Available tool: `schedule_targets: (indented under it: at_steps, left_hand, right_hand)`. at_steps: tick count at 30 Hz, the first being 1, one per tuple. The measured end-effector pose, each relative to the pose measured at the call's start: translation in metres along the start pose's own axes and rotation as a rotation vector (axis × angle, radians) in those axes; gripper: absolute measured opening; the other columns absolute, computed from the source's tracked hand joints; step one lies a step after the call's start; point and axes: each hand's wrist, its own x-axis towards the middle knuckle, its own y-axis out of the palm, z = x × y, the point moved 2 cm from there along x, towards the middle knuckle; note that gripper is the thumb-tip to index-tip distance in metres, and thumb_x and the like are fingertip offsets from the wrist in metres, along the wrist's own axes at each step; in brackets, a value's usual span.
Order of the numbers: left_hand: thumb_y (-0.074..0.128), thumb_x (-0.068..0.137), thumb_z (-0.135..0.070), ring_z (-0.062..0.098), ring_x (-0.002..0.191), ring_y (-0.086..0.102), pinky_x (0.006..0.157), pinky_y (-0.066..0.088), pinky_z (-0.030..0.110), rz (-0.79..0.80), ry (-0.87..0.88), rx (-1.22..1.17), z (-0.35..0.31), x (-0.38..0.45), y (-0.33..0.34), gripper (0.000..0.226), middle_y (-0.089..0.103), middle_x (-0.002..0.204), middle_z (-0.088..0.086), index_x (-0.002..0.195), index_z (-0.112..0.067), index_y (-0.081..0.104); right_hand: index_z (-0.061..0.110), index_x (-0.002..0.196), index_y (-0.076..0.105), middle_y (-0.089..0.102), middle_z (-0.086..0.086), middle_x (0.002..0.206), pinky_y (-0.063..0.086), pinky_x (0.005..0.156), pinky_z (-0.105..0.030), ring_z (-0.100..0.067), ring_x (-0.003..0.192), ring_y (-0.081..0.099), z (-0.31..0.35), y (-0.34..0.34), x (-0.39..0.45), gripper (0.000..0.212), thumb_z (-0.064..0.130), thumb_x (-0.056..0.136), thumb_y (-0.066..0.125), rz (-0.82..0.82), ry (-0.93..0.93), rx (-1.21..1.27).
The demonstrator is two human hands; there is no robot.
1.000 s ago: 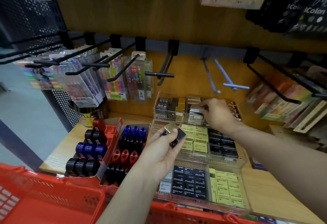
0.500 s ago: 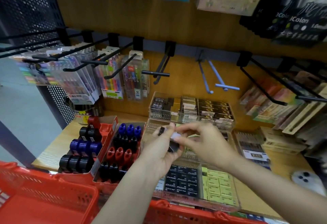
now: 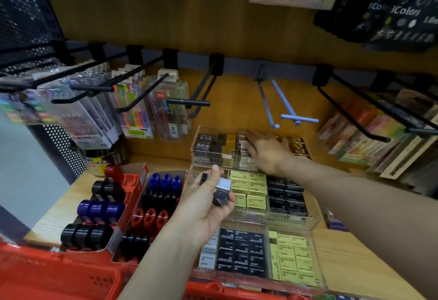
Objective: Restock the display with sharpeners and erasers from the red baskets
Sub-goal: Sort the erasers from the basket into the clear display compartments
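My left hand (image 3: 203, 207) is palm up over the middle of the shelf and holds a small stack of boxed erasers (image 3: 221, 191), dark with a silvery face. My right hand (image 3: 266, 151) reaches to the back clear tray (image 3: 208, 157) and lies over the middle row of erasers there, fingers fairly straight; what is under its fingertips is hidden. Clear trays of yellow-green erasers (image 3: 251, 188) and black erasers (image 3: 241, 250) fill the shelf in front. Sharpeners (image 3: 154, 204) in blue, black and red sit in cardboard boxes at the left.
A red basket (image 3: 59, 273) runs along the bottom edge. Black hooks (image 3: 187, 102) and pale blue hooks (image 3: 284, 107) jut out above the trays. Pen packs (image 3: 132, 110) hang at the left, and paper goods (image 3: 369, 133) lean at the right.
My right hand left the stack in my left hand and reached back to the rear tray. My left hand stayed over the shelf with the remaining erasers.
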Motion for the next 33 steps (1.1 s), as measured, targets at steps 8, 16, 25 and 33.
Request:
schedule_targets:
  at_steps: [8, 16, 25, 33]
  left_hand:
    - [0.071, 0.088, -0.019, 0.033, 0.094, 0.056, 0.056, 0.054, 0.032, -0.037, 0.016, -0.005, 0.005, -0.004, 0.0, 0.013, 0.06, 0.123, 0.024, 0.089, -0.007, 0.069]
    - [0.071, 0.087, -0.018, 0.034, 0.099, 0.063, 0.072, 0.061, 0.049, -0.034, -0.002, 0.079, 0.003, -0.007, 0.002, 0.017, 0.061, 0.113, 0.023, 0.096, -0.004, 0.069]
    - [0.068, 0.091, -0.013, 0.018, 0.065, 0.067, 0.062, 0.058, 0.029, 0.135, 0.15, 0.625, 0.012, -0.046, 0.015, 0.008, 0.062, 0.102, 0.01, 0.089, -0.017, 0.074]
    - [0.077, 0.083, -0.026, 0.017, 0.087, 0.066, 0.076, 0.058, 0.034, 0.225, 0.434, 0.984, 0.035, -0.105, 0.039, 0.008, 0.068, 0.112, -0.009, 0.083, -0.034, 0.075]
  right_hand:
    - [0.027, 0.147, 0.033, 0.047, -0.003, 0.147, 0.031, 0.114, -0.05, -0.028, 0.135, 0.043, 0.002, -0.02, -0.002, 0.062, 0.042, 0.093, 0.06, 0.025, 0.008, 0.067]
    - [0.021, 0.14, 0.042, 0.054, -0.006, 0.14, 0.049, 0.1, -0.038, -0.024, 0.125, 0.054, 0.021, -0.036, -0.013, 0.044, 0.032, 0.099, 0.053, -0.034, -0.041, 0.312]
    - [0.01, 0.114, 0.065, 0.071, -0.011, 0.086, 0.054, 0.073, -0.036, -0.025, 0.086, 0.065, 0.013, -0.019, -0.151, 0.022, 0.012, 0.092, 0.064, 0.13, 0.572, 1.815]
    - [0.001, 0.104, 0.063, 0.063, -0.018, 0.091, 0.057, 0.069, -0.044, -0.033, 0.092, 0.065, 0.018, -0.039, -0.215, 0.013, 0.005, 0.092, 0.062, 0.122, 0.734, 1.989]
